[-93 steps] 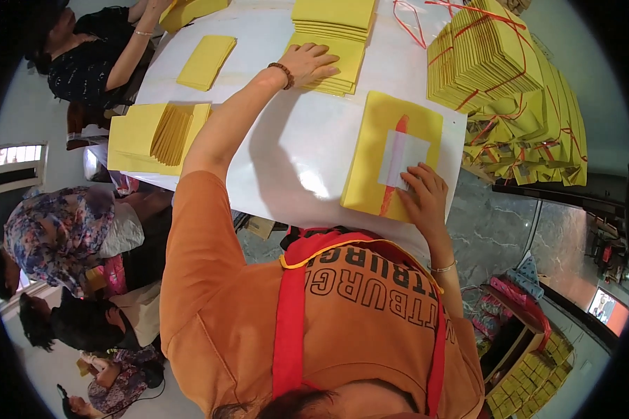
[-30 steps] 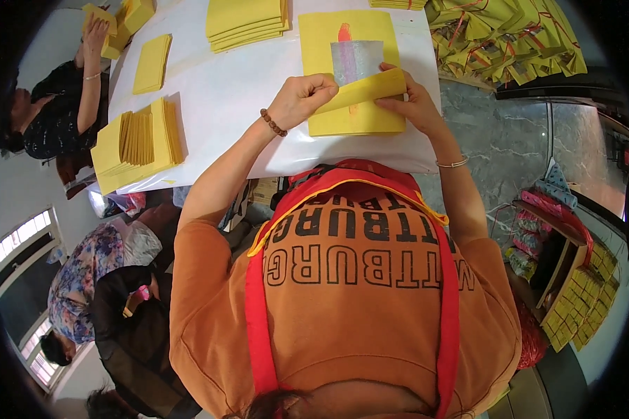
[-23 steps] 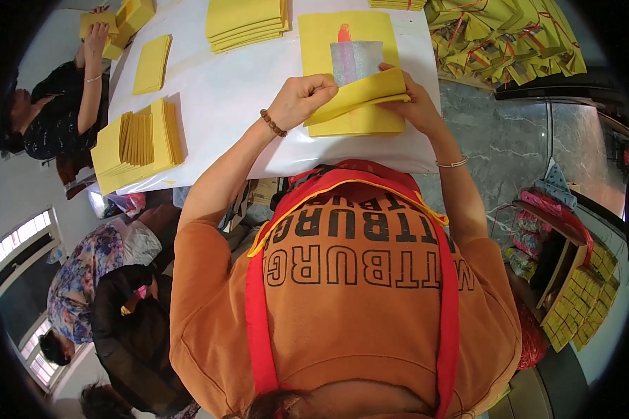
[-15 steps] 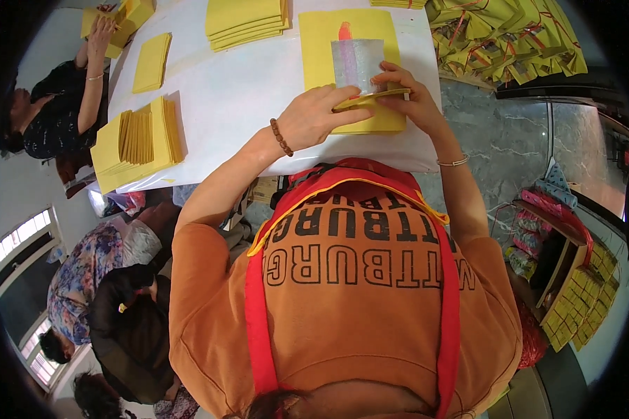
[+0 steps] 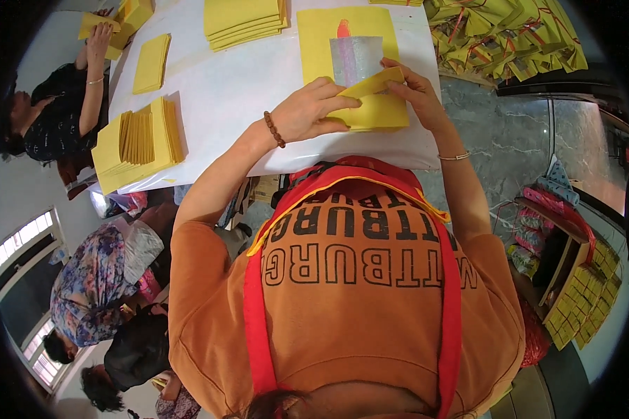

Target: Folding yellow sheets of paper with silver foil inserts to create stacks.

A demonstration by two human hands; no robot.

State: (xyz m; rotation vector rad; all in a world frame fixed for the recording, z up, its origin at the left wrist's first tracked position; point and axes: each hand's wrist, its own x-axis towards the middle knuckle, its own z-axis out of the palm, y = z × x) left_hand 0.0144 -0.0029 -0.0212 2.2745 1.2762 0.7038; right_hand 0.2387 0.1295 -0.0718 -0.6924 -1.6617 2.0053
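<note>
Yellow sheet (image 5: 360, 63) lies on the white table (image 5: 244, 91) at about 12 o'clock from the person, square to the near edge, with a silver foil patch (image 5: 356, 59) and a red mark (image 5: 343, 29) at its centre. Its near edge is lifted and turned over toward the foil: a folded flap (image 5: 374, 82) stands off the sheet, pointing toward 1 o'clock. Left hand (image 5: 313, 112) presses flat on the near left part of the fold, fingers spread along the crease, beaded bracelet (image 5: 274, 129) at the wrist. Right hand (image 5: 414, 89) pinches the flap's free corner between thumb and fingertips; a thin bangle (image 5: 454, 157) sits on that wrist. Hands are close together, both on the same sheet, neither free. Judged step: first fold of the sheet, mid-crease. Next move likely calls for laying the flap down level and running the crease flat without skewing the edge over the foil. Outward: a stack (image 5: 244, 19) of plain sheets at 11 o'clock; folded pieces standing on a pile (image 5: 136, 143) at 9 o'clock on the table's corner; bundles (image 5: 510, 35) tied with red string at 2 o'clock; another person's hand (image 5: 99, 35) on sheets at 10 o'clock; boxes (image 5: 573, 279) of yellow packs on the floor at 4 o'clock.
</note>
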